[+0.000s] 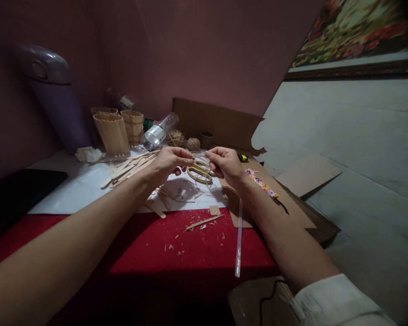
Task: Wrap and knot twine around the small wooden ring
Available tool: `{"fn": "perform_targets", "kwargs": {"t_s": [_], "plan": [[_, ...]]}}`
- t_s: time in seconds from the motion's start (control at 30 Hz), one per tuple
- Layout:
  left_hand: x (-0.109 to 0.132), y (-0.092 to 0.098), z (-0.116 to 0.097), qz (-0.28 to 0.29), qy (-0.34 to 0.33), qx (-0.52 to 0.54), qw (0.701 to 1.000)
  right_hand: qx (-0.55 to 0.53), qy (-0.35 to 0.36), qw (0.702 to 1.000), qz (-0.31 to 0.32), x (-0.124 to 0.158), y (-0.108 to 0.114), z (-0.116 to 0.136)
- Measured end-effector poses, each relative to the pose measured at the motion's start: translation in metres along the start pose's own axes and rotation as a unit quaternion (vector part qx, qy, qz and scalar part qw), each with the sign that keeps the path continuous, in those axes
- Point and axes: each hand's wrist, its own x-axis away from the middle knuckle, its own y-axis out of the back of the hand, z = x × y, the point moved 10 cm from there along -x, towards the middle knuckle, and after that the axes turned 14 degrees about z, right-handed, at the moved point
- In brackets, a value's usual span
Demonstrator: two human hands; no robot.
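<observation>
A thin strand of twine (199,156) stretches between my two hands over the work surface. My left hand (174,160) pinches one part of it between thumb and fingertips. The other part is pinched in my right hand (225,163), and a loose length seems to hang below those fingers. Just beneath and between the hands lie scissors with gold-coloured handles (200,173); their blades are hard to make out. Behind the hands sit a ball of twine (193,144) and a larger twine bundle (177,138).
Wooden craft sticks (131,168) are piled at left on white paper (68,185). Behind stand stick-built cups (112,133) and a clear plastic bottle (161,131). A glue stick (238,244) overhangs the red cloth (129,244); cardboard (292,210) and a flowered strip (261,182) lie right.
</observation>
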Motion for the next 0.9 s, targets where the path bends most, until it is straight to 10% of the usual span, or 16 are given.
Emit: {"fn": "perform_targets", "kwargs": {"t_s": [0.9], "plan": [[0.005, 0.024, -0.004, -0.142, 0.027, -0.117, 0.983, 0.069, -0.017, 0.997, -0.037, 0.001, -0.001, -0.008]]}}
